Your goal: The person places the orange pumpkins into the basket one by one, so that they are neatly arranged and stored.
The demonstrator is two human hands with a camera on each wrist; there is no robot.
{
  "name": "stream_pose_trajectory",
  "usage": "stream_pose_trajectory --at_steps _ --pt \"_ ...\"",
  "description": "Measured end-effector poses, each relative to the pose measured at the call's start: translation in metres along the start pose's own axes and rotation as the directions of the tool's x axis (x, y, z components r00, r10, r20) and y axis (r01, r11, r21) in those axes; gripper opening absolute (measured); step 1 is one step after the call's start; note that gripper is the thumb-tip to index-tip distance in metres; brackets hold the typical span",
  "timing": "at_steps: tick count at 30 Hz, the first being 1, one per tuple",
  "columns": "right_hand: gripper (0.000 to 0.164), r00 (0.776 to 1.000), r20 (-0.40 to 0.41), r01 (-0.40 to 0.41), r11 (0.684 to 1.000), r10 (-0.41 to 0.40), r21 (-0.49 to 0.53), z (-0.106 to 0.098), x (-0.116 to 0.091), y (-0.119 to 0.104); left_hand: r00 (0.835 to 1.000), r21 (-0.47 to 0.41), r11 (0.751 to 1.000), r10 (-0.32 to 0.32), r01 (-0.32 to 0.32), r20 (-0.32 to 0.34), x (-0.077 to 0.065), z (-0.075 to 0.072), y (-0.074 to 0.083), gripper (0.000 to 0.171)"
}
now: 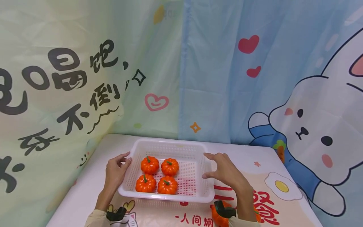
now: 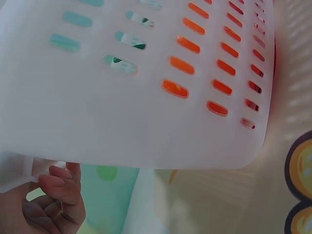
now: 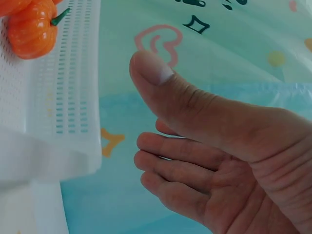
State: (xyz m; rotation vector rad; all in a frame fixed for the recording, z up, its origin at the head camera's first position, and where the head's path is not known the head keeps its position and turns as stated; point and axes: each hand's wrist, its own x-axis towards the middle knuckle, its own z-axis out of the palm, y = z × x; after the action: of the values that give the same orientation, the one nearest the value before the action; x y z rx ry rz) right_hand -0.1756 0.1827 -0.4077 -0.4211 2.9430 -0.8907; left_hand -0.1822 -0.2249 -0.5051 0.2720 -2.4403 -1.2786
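A white plastic basket [image 1: 193, 199] with slotted walls stands at the middle of the table in the head view. Several small orange pumpkins [image 1: 167, 185] with green stems sit in its left half. My left hand [image 1: 115, 170] is at the basket's left rim; in the left wrist view its curled fingers [image 2: 61, 187] hold the rim beside the slotted wall [image 2: 131, 126]. Off the right side is my right hand [image 1: 225, 170], thumb and fingers spread apart. In the right wrist view a gap separates that hand [image 3: 209, 151] from the basket wall [image 3: 78, 122], and its palm holds nothing.
More orange pumpkins [image 1: 218, 217] lie near the front edge, partly hidden by my right wrist. The table [image 1: 235, 154] has a printed cover with a fried egg and red lettering. Printed curtains [image 1: 204, 78] hang behind and to the left.
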Motion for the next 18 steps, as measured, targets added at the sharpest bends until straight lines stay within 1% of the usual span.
stream_pose_trajectory --at_steps 3,8,15,18 --pt "0.082 1.0 -0.011 -0.007 1.0 0.007 0.003 -0.003 -0.007 0.005 1.0 0.005 1.0 -0.008 0.008 0.006 -0.001 0.0 0.0 0.036" --pt "0.082 0.999 -0.02 -0.049 0.999 0.049 0.013 -0.009 -0.02 0.01 1.0 0.014 1.0 -0.004 0.004 -0.001 -0.001 -0.001 0.001 0.036" --pt "0.084 0.993 0.009 -0.116 0.993 0.116 -0.016 -0.01 -0.031 0.015 1.0 0.011 1.0 0.002 -0.002 -0.008 -0.001 -0.001 0.002 0.035" --pt "0.085 0.987 0.027 -0.155 0.988 0.156 -0.027 -0.009 -0.035 0.019 1.0 0.008 1.0 0.004 -0.004 -0.006 -0.001 0.0 0.001 0.036"
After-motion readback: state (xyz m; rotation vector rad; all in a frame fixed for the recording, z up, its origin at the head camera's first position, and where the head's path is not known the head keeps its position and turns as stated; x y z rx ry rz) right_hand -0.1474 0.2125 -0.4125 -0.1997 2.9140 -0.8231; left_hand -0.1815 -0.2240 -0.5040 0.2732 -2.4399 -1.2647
